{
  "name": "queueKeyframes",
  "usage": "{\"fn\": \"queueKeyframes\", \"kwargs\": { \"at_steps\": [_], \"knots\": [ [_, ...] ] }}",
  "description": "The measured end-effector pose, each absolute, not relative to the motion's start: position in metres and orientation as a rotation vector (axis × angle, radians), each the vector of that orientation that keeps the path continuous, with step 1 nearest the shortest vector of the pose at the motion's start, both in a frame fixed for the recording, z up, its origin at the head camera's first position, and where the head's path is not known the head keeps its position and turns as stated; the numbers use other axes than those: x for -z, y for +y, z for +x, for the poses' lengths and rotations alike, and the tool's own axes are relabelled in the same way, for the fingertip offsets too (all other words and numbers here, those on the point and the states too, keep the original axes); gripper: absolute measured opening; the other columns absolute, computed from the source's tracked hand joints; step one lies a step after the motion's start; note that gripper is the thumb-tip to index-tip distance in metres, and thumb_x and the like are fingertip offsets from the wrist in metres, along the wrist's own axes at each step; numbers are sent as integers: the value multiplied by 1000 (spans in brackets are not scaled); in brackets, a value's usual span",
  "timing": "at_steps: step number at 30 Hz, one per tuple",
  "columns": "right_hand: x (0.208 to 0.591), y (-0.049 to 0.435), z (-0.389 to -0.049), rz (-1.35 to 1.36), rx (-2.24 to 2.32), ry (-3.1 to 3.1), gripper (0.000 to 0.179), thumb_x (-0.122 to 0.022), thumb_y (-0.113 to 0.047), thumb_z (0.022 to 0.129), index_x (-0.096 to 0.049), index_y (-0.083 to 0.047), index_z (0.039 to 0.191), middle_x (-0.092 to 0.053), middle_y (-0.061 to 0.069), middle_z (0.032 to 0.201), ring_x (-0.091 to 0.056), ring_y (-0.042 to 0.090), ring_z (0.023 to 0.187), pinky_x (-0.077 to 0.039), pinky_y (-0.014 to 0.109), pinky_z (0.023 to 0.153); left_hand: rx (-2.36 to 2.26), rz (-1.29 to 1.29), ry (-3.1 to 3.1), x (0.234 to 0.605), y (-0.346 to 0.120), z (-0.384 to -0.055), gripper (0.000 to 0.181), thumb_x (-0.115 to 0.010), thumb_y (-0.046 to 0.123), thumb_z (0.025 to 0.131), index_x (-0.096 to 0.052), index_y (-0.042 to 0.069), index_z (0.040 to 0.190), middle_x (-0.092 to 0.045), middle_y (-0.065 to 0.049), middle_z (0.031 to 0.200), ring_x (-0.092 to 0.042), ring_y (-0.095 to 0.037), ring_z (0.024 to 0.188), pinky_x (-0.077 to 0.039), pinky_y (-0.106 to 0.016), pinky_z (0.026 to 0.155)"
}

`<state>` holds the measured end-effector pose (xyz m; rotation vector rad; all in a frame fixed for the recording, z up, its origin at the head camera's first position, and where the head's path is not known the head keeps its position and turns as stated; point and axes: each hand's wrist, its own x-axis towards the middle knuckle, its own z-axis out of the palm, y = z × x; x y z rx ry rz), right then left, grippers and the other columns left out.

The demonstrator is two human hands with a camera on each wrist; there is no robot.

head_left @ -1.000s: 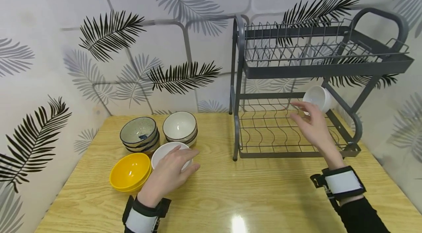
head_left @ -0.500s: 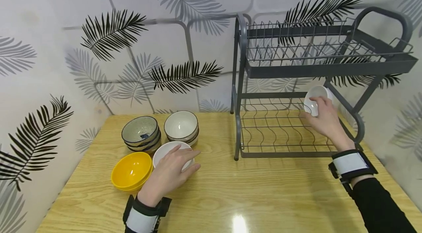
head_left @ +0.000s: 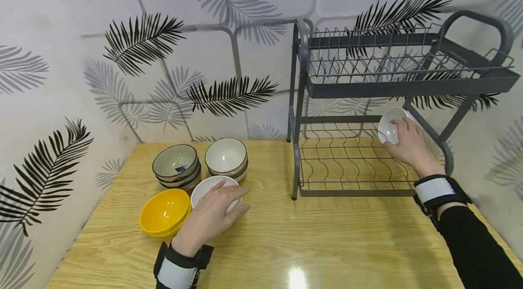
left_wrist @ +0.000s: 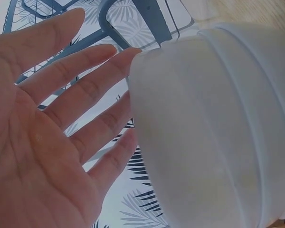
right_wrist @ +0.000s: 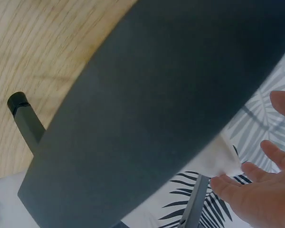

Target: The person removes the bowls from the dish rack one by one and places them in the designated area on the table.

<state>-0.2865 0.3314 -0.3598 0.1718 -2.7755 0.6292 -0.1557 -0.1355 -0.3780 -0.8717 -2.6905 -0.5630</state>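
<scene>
My right hand (head_left: 408,142) holds a white bowl (head_left: 387,126) by its rim at the right end of the rack's lower shelf. The bowl is tilted, its hollow facing left. In the right wrist view a dark rack panel (right_wrist: 147,114) hides most of this bowl (right_wrist: 213,156), and the fingers touch its edge. Over a stack of white bowls (head_left: 201,190) lies my left hand (head_left: 214,211), its fingers extended. The left wrist view shows that palm (left_wrist: 33,142) open, fingertips at the side of the stacked white bowls (left_wrist: 190,133).
A grey two-tier dish rack (head_left: 300,98) stands on the wooden table (head_left: 327,239) against the patterned wall. Yellow bowls (head_left: 163,211), speckled bowls (head_left: 173,161) and brown-rimmed white bowls (head_left: 225,157) form stacks at the left.
My right hand has moved right and taken hold of the white bowl on the lower shelf, tilting it slightly. The left hand has stayed over its stack.
</scene>
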Motion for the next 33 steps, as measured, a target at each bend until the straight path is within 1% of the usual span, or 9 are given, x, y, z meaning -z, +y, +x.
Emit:
{"fn": "queueKeyframes", "kwargs": {
  "at_steps": [7, 12, 15, 19, 23, 33],
  "knots": [
    [361, 336, -297, 223, -589, -2754, 66, -61, -6, 81, -28, 20, 133, -8, 46, 143, -7, 62, 129, -11, 76, 102, 561, -868, -2692, 377, -136, -156, 35, -67, 24, 88, -68, 5, 118, -70, -7, 113, -61, -19, 107, -34, -48, 111],
    [359, 339, -304, 223, -564, -2757, 69, -63, -3, 79, -26, 21, 132, -11, 48, 139, -11, 65, 125, -13, 76, 102, 556, -863, -2690, 377, -137, -156, 35, -67, 24, 89, -68, 6, 118, -70, -7, 113, -61, -18, 107, -34, -48, 111],
    [357, 342, -307, 215, -561, -2783, 69, -61, -2, 80, -24, 20, 134, -11, 47, 140, -10, 65, 125, -14, 76, 101, 553, -857, -2696, 376, -138, -156, 36, -67, 25, 89, -68, 6, 119, -70, -7, 113, -61, -18, 107, -33, -48, 111],
    [355, 345, -310, 182, -592, -2827, 71, -59, -4, 82, -20, 18, 138, -5, 44, 143, -5, 64, 127, -16, 79, 97, 553, -853, -2700, 376, -138, -155, 36, -67, 25, 89, -68, 5, 119, -70, -8, 113, -60, -19, 108, -33, -47, 111],
    [354, 346, -314, 165, -594, -2839, 73, -59, -4, 83, -18, 18, 140, -4, 44, 144, -5, 64, 127, -16, 79, 97, 548, -853, -2701, 376, -138, -155, 36, -66, 25, 89, -68, 5, 119, -69, -8, 114, -60, -19, 109, -33, -47, 111],
    [355, 347, -322, 122, -552, -2861, 82, -59, -5, 83, -9, 22, 142, -7, 46, 142, -10, 65, 124, -16, 75, 101, 548, -872, -2700, 377, -138, -155, 36, -65, 25, 90, -67, 5, 120, -70, -7, 114, -60, -18, 108, -33, -48, 111]
  ]
}}
